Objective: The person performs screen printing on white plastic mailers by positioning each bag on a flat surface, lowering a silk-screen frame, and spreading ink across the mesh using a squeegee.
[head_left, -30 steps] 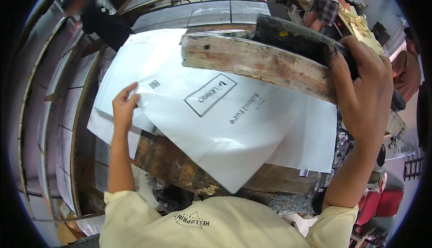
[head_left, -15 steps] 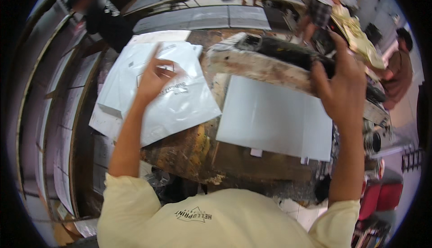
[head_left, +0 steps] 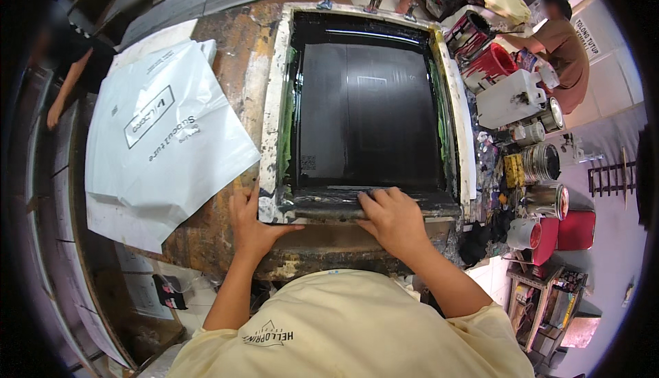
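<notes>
A screen printing frame with pale, ink-stained wooden sides lies flat on the worktable. Its dark mesh carries wet-looking black ink, with green along the inner edges. My right hand grips the ink-blackened near rail, fingers over the top and thumb below. At the near left corner, my left hand touches the frame, fingers up along its side and thumb stretched out along the near edge. Left of the frame lies a stack of white printed plastic bags. Whatever lies beneath the frame is hidden.
Hinge clamps hold the frame's far side. Ink cans, a red-stained bucket and a white jerrycan crowd the right. Racks stand at left. One person is at far right, another at far left.
The raised frame has come down flat over the white sheet, with my right hand still on it. My left hand has moved from above the bags to the frame's near left corner.
</notes>
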The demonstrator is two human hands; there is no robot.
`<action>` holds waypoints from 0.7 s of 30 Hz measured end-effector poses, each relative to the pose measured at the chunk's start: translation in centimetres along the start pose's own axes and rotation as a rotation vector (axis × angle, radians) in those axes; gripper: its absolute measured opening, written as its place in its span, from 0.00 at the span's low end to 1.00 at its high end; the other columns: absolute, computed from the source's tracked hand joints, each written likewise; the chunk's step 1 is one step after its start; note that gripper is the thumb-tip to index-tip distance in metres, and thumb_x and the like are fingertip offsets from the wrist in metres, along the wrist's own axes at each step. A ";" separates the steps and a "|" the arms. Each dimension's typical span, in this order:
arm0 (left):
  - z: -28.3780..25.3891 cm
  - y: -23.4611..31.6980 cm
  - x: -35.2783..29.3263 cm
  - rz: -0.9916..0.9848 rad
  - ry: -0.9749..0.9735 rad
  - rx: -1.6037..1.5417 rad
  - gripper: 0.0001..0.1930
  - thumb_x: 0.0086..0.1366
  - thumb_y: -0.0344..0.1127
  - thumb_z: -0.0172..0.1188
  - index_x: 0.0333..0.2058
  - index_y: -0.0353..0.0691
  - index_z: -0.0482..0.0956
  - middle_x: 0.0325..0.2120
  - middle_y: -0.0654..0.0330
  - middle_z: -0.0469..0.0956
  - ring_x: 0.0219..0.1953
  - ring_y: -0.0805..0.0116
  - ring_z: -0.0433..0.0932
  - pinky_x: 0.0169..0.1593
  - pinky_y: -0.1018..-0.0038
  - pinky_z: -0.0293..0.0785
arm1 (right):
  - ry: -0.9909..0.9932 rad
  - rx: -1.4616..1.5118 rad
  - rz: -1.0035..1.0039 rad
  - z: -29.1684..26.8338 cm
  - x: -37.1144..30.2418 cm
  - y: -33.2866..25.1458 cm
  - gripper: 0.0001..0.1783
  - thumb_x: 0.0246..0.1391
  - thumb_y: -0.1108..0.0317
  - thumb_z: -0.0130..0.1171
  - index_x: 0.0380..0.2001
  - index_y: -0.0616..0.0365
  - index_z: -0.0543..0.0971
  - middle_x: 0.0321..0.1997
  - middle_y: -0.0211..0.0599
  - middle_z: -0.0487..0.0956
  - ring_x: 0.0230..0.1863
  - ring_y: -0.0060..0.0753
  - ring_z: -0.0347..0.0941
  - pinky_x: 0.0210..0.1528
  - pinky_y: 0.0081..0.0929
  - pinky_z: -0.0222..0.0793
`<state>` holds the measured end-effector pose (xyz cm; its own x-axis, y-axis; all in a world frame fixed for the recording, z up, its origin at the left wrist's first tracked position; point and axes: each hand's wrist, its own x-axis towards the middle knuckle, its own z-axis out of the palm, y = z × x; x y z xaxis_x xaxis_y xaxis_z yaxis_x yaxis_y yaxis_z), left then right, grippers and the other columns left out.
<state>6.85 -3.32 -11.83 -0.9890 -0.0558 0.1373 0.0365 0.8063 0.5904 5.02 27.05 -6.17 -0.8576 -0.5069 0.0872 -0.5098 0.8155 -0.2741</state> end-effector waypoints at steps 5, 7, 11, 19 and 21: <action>0.1 -0.6 -0.4 0.018 -0.007 0.040 0.61 0.28 0.61 0.88 0.64 0.38 0.78 0.41 0.56 0.67 0.46 0.51 0.67 0.53 0.55 0.66 | 0.137 -0.046 -0.067 1.3 6.8 5.3 0.33 0.45 0.59 0.78 0.55 0.54 0.81 0.46 0.37 0.79 0.46 0.46 0.76 0.45 0.43 0.77; 0.5 -1.3 -0.6 0.003 -0.036 0.014 0.63 0.27 0.63 0.87 0.65 0.37 0.77 0.42 0.56 0.67 0.48 0.51 0.67 0.53 0.55 0.66 | 0.154 -0.081 -0.034 1.3 11.5 8.1 0.29 0.46 0.60 0.77 0.53 0.54 0.81 0.44 0.37 0.79 0.46 0.47 0.77 0.44 0.43 0.77; 0.6 -1.6 -0.6 -0.021 -0.042 -0.016 0.65 0.27 0.66 0.87 0.65 0.36 0.77 0.44 0.55 0.66 0.49 0.52 0.67 0.53 0.56 0.66 | 0.291 -0.166 -0.079 2.2 21.2 15.0 0.22 0.52 0.56 0.74 0.48 0.50 0.82 0.43 0.36 0.79 0.47 0.47 0.78 0.43 0.45 0.78; 1.2 -2.6 -1.4 0.041 0.003 -0.104 0.72 0.26 0.69 0.85 0.67 0.25 0.70 0.50 0.46 0.84 0.45 0.45 0.79 0.55 0.54 0.72 | 0.108 -0.174 -0.102 -3.1 33.4 22.1 0.25 0.68 0.42 0.58 0.49 0.51 0.84 0.46 0.49 0.87 0.52 0.57 0.82 0.51 0.52 0.77; 1.0 -2.5 -1.0 0.108 0.021 -0.100 0.72 0.26 0.68 0.85 0.68 0.25 0.69 0.50 0.47 0.84 0.44 0.46 0.79 0.54 0.55 0.72 | 0.236 -0.237 -0.115 -0.9 32.5 22.4 0.24 0.67 0.42 0.59 0.46 0.52 0.83 0.42 0.47 0.86 0.49 0.55 0.82 0.48 0.51 0.77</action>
<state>7.65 -4.68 -14.25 -0.9753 0.0153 0.2205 0.1581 0.7458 0.6471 -34.31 29.09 -8.62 -0.7716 -0.5429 0.3315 -0.5818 0.8130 -0.0225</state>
